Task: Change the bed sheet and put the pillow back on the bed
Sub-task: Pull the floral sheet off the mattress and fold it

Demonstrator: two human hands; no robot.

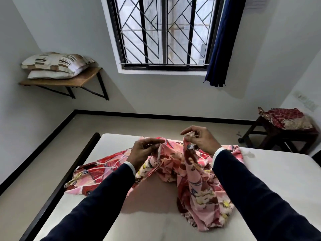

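head view: the crumpled pink-and-red floral cotton bed sheet (173, 164) lies mid-mattress on the bare white mattress (278, 180). left hand (145, 149) and right hand (199, 140) each pinch its edge, the bulk hanging toward 6 o'clock, its long axis running 9 to 3 o'clock.

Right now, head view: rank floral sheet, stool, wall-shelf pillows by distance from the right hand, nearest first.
1. Floral sheet: pinched in the right hand, bunched on the mattress.
2. Stool: on the floor to the right, beyond the bed corner, with cloth piled on it.
3. Pillows: stacked on the wall shelf, far left.
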